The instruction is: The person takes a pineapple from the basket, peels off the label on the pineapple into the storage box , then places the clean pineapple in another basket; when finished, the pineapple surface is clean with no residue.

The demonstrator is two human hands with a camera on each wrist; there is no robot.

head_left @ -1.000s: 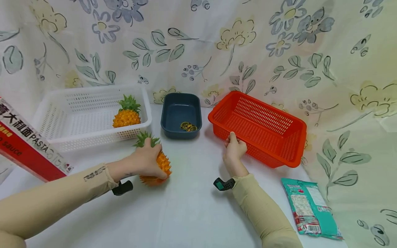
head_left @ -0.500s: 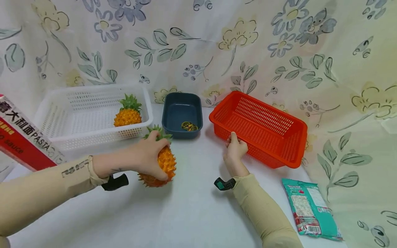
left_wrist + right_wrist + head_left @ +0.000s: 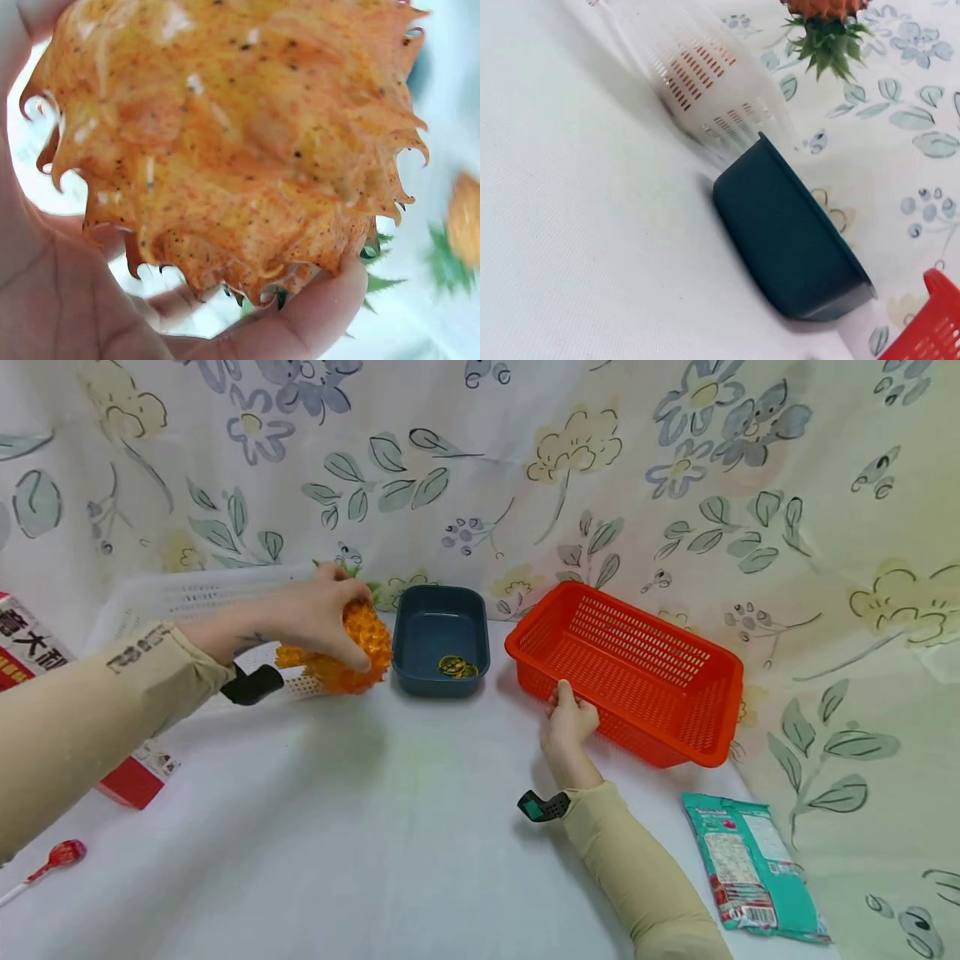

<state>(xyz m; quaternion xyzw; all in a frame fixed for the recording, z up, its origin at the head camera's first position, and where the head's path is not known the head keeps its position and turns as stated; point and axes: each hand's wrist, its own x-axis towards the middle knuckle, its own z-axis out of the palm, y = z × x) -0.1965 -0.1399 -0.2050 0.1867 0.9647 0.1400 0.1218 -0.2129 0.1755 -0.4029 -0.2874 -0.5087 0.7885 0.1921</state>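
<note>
A spiky orange pineapple (image 3: 369, 635) with green leaves is held in my left hand (image 3: 315, 618), raised over the front right corner of the white basket (image 3: 187, 587). The left wrist view shows fingers and thumb curved round the pineapple (image 3: 232, 135). A second pineapple (image 3: 465, 217) sits in the white basket, mostly hidden by the hand in the head view. My right hand (image 3: 570, 727) grips the near rim of the red basket (image 3: 630, 647), thumb on top; the fingers' undersides are hidden. No right fingers appear in the right wrist view.
Between the baskets stands a dark blue tub (image 3: 441, 681) with several gold coins (image 3: 456, 667) in it. A red pasta box (image 3: 135, 781) is at the left, partly behind my sleeve. A lollipop (image 3: 66, 853) lies at front left, a teal snack bag (image 3: 753, 864) at right.
My left hand has lifted the pineapple off the table and carried it up and back to the white basket. The lollipop has come into view. The right hand has stayed in place.
</note>
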